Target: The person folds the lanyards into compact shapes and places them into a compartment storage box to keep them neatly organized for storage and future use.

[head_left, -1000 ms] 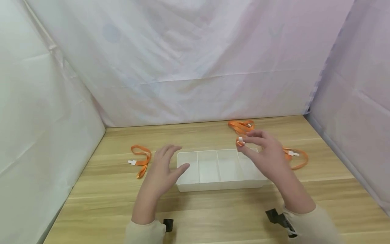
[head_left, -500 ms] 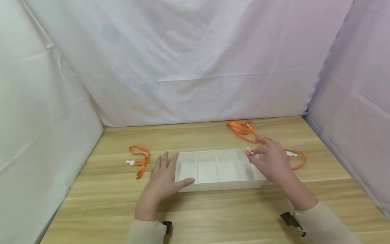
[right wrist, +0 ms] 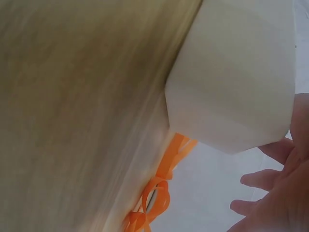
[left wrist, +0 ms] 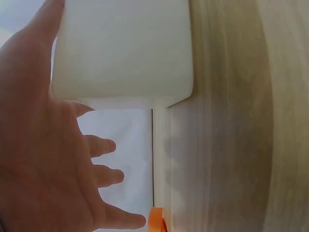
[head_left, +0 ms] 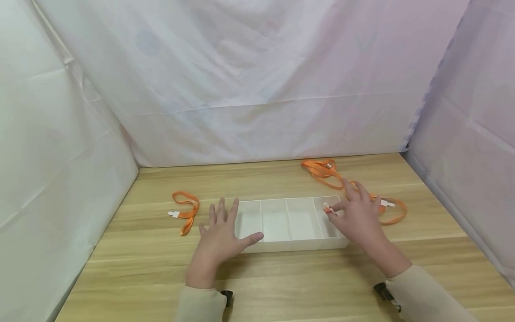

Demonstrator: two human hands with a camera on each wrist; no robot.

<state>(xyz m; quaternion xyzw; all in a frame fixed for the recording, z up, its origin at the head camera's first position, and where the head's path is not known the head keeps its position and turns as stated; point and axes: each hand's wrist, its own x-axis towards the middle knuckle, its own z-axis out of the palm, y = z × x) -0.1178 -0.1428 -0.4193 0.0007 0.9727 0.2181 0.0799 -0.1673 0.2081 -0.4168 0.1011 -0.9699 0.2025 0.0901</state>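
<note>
Placing, apparently: right hand point(head_left: 359, 219) pinches orange-white bundle point(head_left: 327, 209) at rightmost tray compartment point(head_left: 329, 229), left hand point(head_left: 220, 238) splayed; next needs careful release.

Box point(head_left: 297, 245): the left hand point(head_left: 220, 237) covers part of one end, the right hand point(head_left: 360, 219) part of the other.
Pinched orange bit point(head_left: 327, 209): half hidden by fingertips, too small for me to make out.
Right strap point(head_left: 397, 218): partly lost behind that hand.
Left strap point(left wrist: 156, 220): cropped low in the left wrist view.
Sleeves point(head_left: 202, 304): cut off by the head view's bottom edge.
</note>
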